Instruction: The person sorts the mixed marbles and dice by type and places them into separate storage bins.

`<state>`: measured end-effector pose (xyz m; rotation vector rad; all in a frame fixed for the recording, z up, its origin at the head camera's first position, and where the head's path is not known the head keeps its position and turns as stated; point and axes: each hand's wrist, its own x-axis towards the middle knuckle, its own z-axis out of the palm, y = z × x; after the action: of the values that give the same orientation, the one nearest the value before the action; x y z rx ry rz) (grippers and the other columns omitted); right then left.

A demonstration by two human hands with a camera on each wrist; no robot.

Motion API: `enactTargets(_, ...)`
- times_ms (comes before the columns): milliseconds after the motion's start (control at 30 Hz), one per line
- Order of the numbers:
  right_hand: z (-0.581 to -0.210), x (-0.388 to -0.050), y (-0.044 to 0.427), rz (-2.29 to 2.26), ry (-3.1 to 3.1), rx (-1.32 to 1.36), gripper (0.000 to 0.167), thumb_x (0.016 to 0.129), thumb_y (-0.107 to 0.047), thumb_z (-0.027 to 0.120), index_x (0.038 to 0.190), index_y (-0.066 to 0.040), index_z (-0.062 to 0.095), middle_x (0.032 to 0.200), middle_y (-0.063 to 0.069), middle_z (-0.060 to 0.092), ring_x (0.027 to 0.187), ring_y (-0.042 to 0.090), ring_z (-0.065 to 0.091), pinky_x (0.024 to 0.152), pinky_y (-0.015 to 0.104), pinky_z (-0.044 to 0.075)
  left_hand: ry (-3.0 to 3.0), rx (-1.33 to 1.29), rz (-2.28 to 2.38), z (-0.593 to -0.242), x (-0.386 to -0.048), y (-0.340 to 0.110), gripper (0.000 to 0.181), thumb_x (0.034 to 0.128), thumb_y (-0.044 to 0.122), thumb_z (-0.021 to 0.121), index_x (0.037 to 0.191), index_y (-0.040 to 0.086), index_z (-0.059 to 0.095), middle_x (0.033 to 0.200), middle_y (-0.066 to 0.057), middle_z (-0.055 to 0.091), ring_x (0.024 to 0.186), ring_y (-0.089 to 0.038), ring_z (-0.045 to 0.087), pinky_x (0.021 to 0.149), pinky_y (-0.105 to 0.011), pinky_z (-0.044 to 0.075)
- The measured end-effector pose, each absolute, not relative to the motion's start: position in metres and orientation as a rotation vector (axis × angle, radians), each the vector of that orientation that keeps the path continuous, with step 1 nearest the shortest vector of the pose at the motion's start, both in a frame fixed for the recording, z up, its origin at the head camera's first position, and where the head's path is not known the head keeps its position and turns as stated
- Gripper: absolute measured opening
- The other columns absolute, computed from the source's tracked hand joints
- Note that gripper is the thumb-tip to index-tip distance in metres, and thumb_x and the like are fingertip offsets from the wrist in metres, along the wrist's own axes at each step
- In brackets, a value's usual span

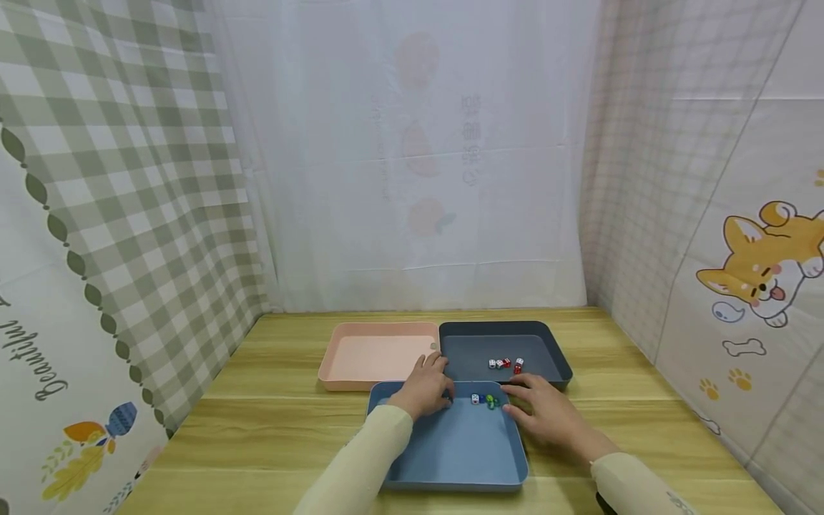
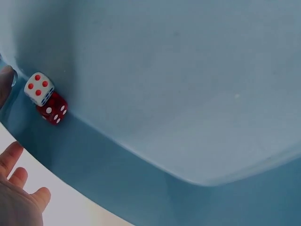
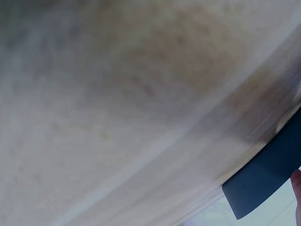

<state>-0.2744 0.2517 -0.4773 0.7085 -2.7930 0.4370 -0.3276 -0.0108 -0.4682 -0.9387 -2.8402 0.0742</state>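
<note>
Over the back-left part of the blue tray [image 1: 457, 458] is my left hand [image 1: 425, 386], several fingers extended across its back rim. In the left wrist view its thumb [image 2: 5, 84] is inside the tray, beside a small clear-blue edge, near a white die [image 2: 39, 88] and a red die [image 2: 53, 108]. My right hand [image 1: 550, 411] rests at the tray's right rim, fingers loosely bent, just right of green dice [image 1: 492, 402] and a white die [image 1: 475, 399]. In the right wrist view one finger [image 3: 297, 186] is by a dark blue tray edge [image 3: 263, 174].
Behind the blue tray, a pink tray [image 1: 380, 350] stands at left and a dark tray [image 1: 492, 343] at right, with white and red dice [image 1: 506, 363] near its front. All stand on a wood-patterned table [image 1: 257, 429], enclosed by hanging cloths [image 1: 412, 157].
</note>
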Motion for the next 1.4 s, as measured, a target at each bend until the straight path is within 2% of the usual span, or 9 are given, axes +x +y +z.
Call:
enactTargets(467,-0.472,-0.275,0.252,0.366,-2.773,0.751,0.042,0.093,-0.037,0.069,0.125,-0.011,0.07,0.123,0.013,0.057,0.112,0.032,0.056,0.095,0.054,0.047,-2.85,-0.996,-0.05,-0.45,-0.335,-0.018,0.011,0.0882,0.038,0.076,0.096,0.031,0.078,0.145,-0.011,0.048,0.14,-0.028,0.033,0.114,-0.049,0.028)
enactTargets(767,-0.473,-0.278,0.254,0.268,-2.754,0.786,0.042,0.094,-0.041,0.067,0.125,-0.012,0.071,0.123,0.012,0.06,0.111,0.033,0.057,0.097,0.054,0.046,-2.851,-0.948,-0.179,-0.437,-0.343,-0.029,0.009,0.088,0.036,0.076,0.093,0.029,0.079,0.141,-0.01,0.052,0.137,-0.026,0.037,0.112,-0.046,0.03)
enactTargets(1033,-0.468,-0.275,0.253,0.252,-2.747,0.782,0.042,0.094,-0.042,0.065,0.125,-0.014,0.071,0.12,0.014,0.059,0.108,0.033,0.057,0.094,0.054,0.047,-2.856,-0.872,-0.285,-0.428,-0.35,-0.044,0.009,0.0915,0.033,0.073,0.094,0.025,0.078,0.142,-0.012,0.05,0.135,-0.028,0.038,0.112,-0.048,0.03)
enactTargets(1400,-0.474,-0.279,0.255,0.211,-2.759,0.762,0.043,0.094,-0.044,0.065,0.126,-0.017,0.071,0.121,0.013,0.06,0.109,0.033,0.057,0.093,0.054,0.048,-2.835,-0.748,-0.491,-0.421,-0.364,-0.07,0.008,0.09,0.026,0.075,0.093,0.019,0.078,0.14,-0.015,0.052,0.135,-0.034,0.04,0.112,-0.053,0.029)
